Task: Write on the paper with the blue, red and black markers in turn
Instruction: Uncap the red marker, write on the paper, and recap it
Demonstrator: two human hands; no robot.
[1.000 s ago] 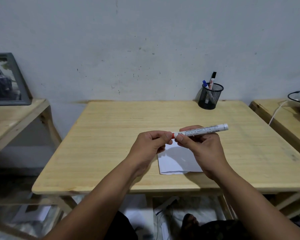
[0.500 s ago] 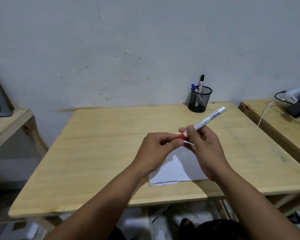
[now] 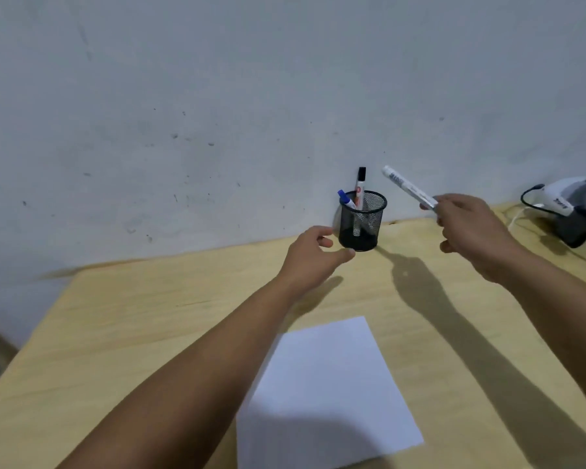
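Head view, both arms extended over the table. Landmark: the black mesh pen cup, standing at the far edge of the table against the wall.

Right hand: raised to the right of the pen cup and apart from it, fingers curled round the lower end of a white marker. The marker's barrel slants up and to the left, its free end level with the top of the pens in the cup. The colour of this marker's cap is hidden inside the grip.

Left hand: just to the left of the pen cup at its base, thumb and fingers loosely curved toward it, holding nothing. Whether a fingertip touches the mesh cannot be told.

Inside the pen cup: a black-capped marker standing nearly upright, and a blue-capped marker leaning to the left beside it.

Paper: a white sheet lying flat on the table, well in front of the pen cup, between the two forearms. No writing can be made out on it.

Right of the pen cup, on a neighbouring surface: a white device with a dark cable.
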